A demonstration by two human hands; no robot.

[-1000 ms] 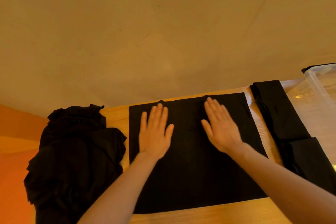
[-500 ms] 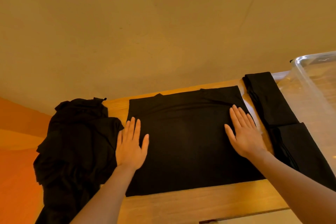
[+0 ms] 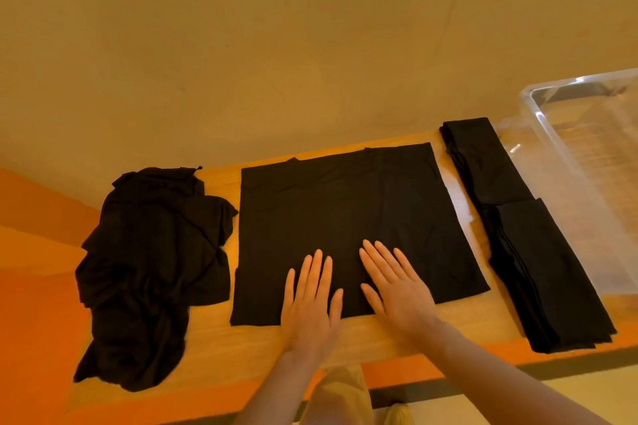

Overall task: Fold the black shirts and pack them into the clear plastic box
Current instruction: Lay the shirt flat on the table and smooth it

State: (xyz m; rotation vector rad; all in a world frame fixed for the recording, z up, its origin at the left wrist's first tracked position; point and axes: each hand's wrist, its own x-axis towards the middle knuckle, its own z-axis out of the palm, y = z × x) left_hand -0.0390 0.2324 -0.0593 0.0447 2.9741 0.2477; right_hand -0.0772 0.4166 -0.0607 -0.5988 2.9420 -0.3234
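Flat black shirt point(image 3: 348, 228) spread square in the middle of the wooden table point(image 3: 466, 321), near edge just short of the table's front edge, far edge close to the back edge by the wall point(image 3: 276, 45). Strips of bare wood on both sides: a narrow one toward the heap of unfolded black shirts point(image 3: 148, 272) on the left, another toward the stack of folded shirts point(image 3: 531, 245) on the right. Clear plastic box point(image 3: 566, 162) just beyond that stack, at the table's right end, open on top. Plain tan wall behind; orange surface at left. Left hand point(image 3: 310, 300) and right hand point(image 3: 397, 290) side by side, fingers straight and lightly spread, palms pressed flat on the shirt's near edge, forearms reaching in from below.
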